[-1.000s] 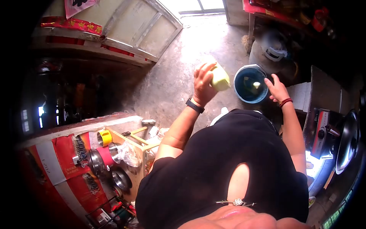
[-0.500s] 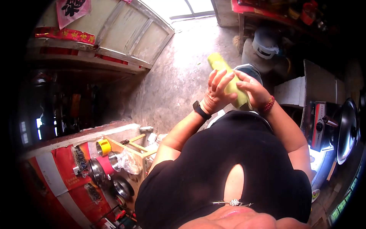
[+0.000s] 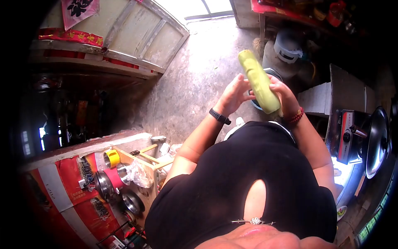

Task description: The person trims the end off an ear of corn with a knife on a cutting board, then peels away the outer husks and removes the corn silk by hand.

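A long, smooth, pale yellow-green gourd (image 3: 259, 83) is held up in front of me, tilted with its far end toward the upper left. My right hand (image 3: 284, 93), wearing a red bead bracelet, grips it along its right side; some fingers are hidden behind it. On the other side, my left hand (image 3: 235, 95) has a black band at the wrist, and its thumb and fingers are apart. Its fingertips come close to the gourd, and whether they touch it I cannot tell. Partly hidden behind the gourd is a bucket (image 3: 273, 74) on the floor.
A gas cylinder (image 3: 275, 58) stands beyond the bucket. At right are a portable stove (image 3: 346, 137) and a metal wok lid (image 3: 376, 143). Pots (image 3: 104, 184) and a yellow mug (image 3: 111, 158) sit on a red-covered surface at left. Concrete floor (image 3: 199, 74) stretches toward the doorway.
My left hand has come off the top of the gourd and moved left, its fingers spreading. The gourd has shifted slightly right and turned in my right hand.
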A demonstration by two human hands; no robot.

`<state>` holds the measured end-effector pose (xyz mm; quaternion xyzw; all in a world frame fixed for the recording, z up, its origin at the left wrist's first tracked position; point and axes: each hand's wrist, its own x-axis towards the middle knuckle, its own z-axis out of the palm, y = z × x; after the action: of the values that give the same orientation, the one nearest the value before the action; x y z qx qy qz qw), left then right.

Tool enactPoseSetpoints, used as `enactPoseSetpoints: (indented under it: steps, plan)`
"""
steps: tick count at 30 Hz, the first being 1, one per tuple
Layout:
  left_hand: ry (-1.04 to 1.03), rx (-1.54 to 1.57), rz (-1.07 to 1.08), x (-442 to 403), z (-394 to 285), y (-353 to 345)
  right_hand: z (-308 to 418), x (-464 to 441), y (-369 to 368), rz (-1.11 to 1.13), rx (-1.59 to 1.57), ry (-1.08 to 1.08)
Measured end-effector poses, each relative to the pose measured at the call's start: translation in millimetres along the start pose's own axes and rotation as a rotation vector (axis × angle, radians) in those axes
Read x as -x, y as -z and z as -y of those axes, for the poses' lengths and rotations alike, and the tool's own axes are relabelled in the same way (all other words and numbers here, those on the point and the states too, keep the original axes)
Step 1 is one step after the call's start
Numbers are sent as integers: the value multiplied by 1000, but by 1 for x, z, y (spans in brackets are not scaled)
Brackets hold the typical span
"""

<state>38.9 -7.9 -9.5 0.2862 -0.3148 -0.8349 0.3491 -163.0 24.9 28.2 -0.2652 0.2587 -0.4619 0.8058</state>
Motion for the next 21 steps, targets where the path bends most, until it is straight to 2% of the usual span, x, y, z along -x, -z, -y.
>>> enactPoseSetpoints:
  steps: [1, 2, 5, 9, 13, 14, 17, 18, 21]
  plan:
    - [54, 129, 79, -2, 0, -5, -1, 0, 1, 34, -31, -39]
    - [106, 192, 32, 2, -5, -18, -5, -1, 3, 4, 4, -58]
    - [54, 418, -16, -6, 10, -22, -9, -2, 3, -29, 80, -121]
    - [14, 564, -73, -10, 21, -21, -11, -4, -14, -196, 467, -72]
    - [-26, 617, -69, -14, 24, -20, -18, -9, -7, -209, 684, 110]
    - [-26, 670, -59, -13, 24, -21, -22, -14, 0, -273, 1024, 231]
    - [-63, 461, -17, -11, 20, -18, -9, -8, 3, -280, 1290, 297]
    - [-52, 480, 12, -9, 18, -18, -5, -7, -1, -319, 1227, 251]
    - [-87, 311, -115, -7, 22, -16, 2, 0, -11, -378, 1327, 210]
